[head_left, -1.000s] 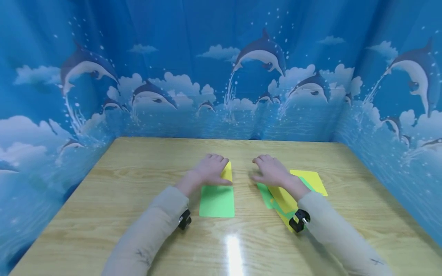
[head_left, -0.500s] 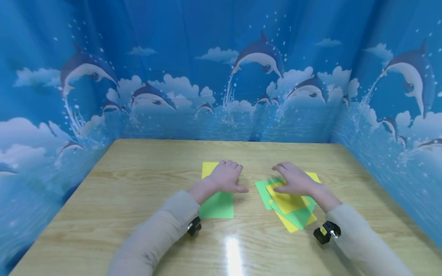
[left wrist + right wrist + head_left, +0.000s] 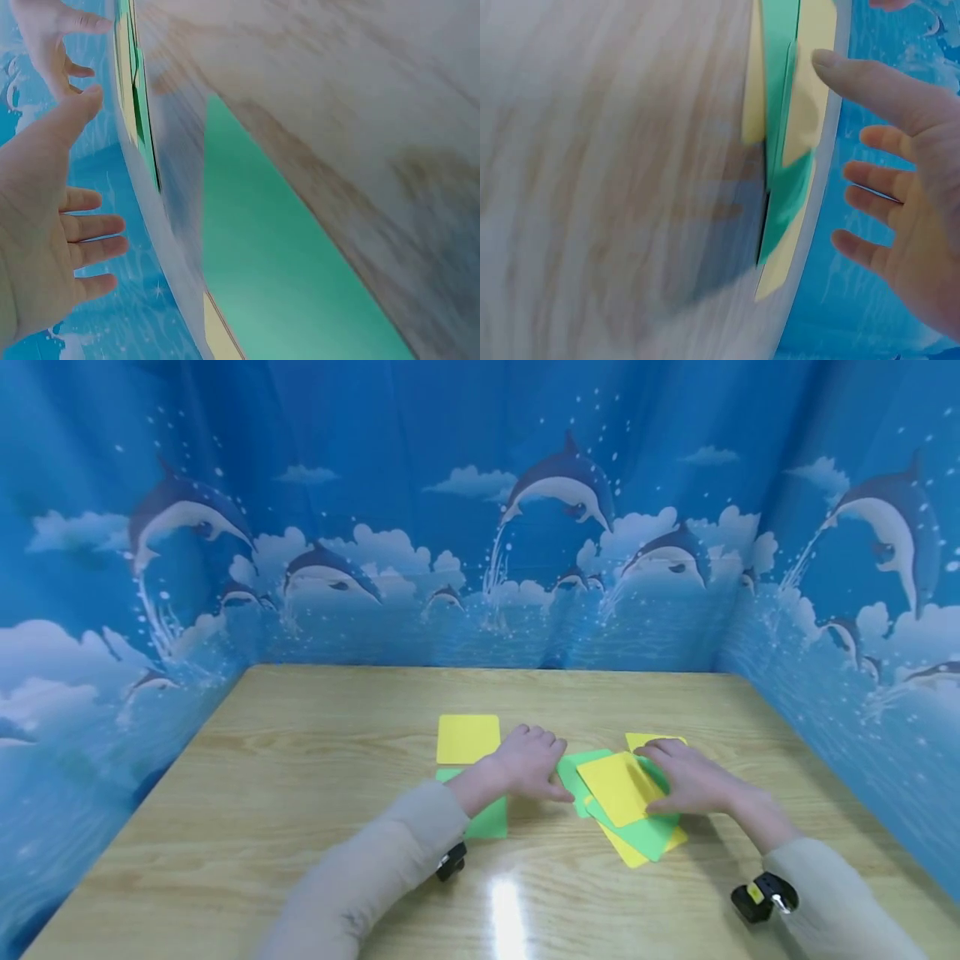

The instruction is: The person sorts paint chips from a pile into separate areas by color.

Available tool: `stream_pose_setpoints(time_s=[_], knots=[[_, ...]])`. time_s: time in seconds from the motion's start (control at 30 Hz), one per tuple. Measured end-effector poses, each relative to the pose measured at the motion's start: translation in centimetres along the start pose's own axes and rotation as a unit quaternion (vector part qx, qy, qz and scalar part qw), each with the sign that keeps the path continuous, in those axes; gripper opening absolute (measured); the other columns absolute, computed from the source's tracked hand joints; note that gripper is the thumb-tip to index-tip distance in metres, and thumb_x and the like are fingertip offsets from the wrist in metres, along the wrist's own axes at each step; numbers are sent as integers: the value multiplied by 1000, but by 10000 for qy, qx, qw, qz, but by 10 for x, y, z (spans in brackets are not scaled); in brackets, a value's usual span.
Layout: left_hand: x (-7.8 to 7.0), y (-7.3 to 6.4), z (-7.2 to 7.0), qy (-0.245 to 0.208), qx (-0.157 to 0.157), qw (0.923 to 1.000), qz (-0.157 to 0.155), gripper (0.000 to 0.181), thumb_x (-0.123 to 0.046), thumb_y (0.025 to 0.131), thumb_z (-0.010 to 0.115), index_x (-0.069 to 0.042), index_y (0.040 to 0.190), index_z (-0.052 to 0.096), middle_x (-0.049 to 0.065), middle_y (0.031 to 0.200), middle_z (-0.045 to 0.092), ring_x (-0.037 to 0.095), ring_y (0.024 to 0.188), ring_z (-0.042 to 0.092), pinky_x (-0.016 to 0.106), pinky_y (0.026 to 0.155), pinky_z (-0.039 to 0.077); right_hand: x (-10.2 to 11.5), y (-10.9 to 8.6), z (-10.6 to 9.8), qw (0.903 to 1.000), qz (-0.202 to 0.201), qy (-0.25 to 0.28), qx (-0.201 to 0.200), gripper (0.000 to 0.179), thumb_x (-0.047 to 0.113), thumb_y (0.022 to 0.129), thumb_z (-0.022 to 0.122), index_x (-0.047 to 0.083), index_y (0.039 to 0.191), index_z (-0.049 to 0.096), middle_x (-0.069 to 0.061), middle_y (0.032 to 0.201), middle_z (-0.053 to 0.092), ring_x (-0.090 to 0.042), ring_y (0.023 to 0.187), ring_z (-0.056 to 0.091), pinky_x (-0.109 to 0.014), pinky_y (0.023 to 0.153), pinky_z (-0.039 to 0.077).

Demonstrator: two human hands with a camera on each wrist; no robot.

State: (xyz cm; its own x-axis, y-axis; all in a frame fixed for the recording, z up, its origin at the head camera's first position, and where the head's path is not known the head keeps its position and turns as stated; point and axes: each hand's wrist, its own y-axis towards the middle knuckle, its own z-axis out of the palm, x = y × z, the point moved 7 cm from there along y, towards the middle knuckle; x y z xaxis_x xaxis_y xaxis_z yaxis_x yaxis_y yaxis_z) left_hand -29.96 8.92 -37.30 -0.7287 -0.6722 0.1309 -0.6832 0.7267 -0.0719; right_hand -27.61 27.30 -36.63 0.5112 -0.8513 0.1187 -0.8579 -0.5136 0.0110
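Note:
A yellow card (image 3: pixel 467 739) lies flat on the table, with a green card (image 3: pixel 489 821) just in front of it, partly covered by my left forearm. To their right, several yellow and green cards overlap in a loose pile; a yellow card (image 3: pixel 617 787) is on top, over a green card (image 3: pixel 654 838). My left hand (image 3: pixel 525 764) is at the pile's left side, fingers extended and holding nothing. At the right side of the pile is my right hand (image 3: pixel 693 781), its thumb apart from its loosely bent fingers (image 3: pixel 874 180), also holding nothing.
The wooden table (image 3: pixel 330 752) extends around the cards, with a bright light reflection near its front. A blue curtain (image 3: pixel 420 618) printed with dolphins stands along the back and both sides. A black wrist camera (image 3: pixel 763 897) sits by each sleeve.
Both hands have moved right, and slightly toward me. The left has uncovered the yellow card in the middle; the right has passed over the pile to its right side. The cards stay about in place.

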Motion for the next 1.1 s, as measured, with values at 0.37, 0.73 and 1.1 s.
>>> stream_pose_setpoints(time_s=[0.37,0.73,1.1], knots=[[-22,16,5,-44,241,9995,179,83,-73,79,45,-14,138,41,-1,129,50,18,119,44,34,101,33,-7,-8,10,9998,35,28,170,87,52,65,77,-3,126,50,-24,122,49,-43,112,45,-56,87,40],[-42,34,10,-27,341,9992,200,79,-77,76,44,-17,127,49,-2,118,53,14,109,47,30,96,36,2,5,14,9998,15,52,205,86,57,67,73,-2,125,50,-23,123,48,-41,114,44,-54,89,41],[-44,39,17,-107,488,9987,-112,84,-77,75,45,-19,135,44,1,125,50,16,115,44,32,101,32,7,14,21,9996,160,-22,239,89,64,68,68,-3,122,51,-15,113,50,-31,99,49,-45,82,44]])
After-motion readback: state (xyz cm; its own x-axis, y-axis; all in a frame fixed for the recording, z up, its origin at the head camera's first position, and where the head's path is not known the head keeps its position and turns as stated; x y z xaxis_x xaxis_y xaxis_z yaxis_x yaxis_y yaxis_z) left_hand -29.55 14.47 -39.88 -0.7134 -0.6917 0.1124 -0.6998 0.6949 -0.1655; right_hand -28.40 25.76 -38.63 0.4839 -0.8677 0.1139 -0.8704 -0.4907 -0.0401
